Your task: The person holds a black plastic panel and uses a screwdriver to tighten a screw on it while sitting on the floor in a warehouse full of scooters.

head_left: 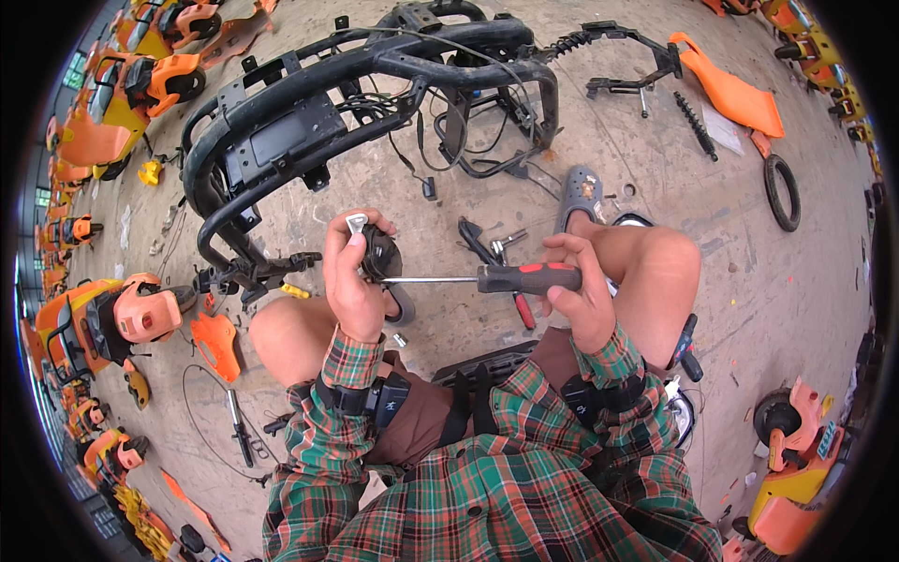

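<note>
My left hand (351, 290) is closed around a round black part (381, 253) with a pale metal bracket (357, 223) at its top; I cannot make out its exact kind. In my right hand (582, 300) is a screwdriver (529, 277) with a black and red handle, held level. Its long shaft points left, and the tip meets the black part or lies right against it. Beyond my hands lies a bare black scooter frame (272, 140) with loose cables.
A ratchet-like tool (508, 241) and a red-handled tool (523, 311) lie between my legs. Far right are an orange panel (735, 89), a shock absorber (695, 125) and a tyre (782, 193). Orange scooters (150, 314) line the left; another (796, 468) stands at lower right.
</note>
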`<state>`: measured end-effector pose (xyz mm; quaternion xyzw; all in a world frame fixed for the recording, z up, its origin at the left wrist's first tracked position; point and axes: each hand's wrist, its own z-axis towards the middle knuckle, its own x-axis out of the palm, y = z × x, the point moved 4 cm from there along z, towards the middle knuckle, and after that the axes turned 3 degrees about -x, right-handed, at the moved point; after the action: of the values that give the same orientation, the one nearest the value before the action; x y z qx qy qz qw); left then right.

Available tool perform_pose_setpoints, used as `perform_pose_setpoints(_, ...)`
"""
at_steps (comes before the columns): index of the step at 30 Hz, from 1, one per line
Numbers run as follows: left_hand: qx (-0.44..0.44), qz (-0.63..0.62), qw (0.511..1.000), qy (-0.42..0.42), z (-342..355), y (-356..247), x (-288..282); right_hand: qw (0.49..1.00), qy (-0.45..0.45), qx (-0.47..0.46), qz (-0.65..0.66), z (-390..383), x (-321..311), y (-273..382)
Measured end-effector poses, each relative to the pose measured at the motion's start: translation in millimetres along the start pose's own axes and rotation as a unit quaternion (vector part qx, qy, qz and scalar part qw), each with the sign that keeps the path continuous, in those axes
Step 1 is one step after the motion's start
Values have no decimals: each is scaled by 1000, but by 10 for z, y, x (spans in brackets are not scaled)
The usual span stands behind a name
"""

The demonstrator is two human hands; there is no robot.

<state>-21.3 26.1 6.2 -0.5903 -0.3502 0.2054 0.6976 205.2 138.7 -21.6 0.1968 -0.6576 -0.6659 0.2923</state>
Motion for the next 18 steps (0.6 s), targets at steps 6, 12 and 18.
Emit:
perform_pose_setpoints(6, 12, 30, 999, 17, -1, 15, -51, 989, 4, 144, 43, -40, 11, 114)
perform_pose_setpoints(12, 7, 8, 1000, 8, -1, 7, -56, 1000, 11, 26, -13, 5, 24, 155)
perform_pose_setpoints(18, 4, 2, 1000, 14, 9, 0, -2, 1000, 8, 13, -3, -17, 4, 17)
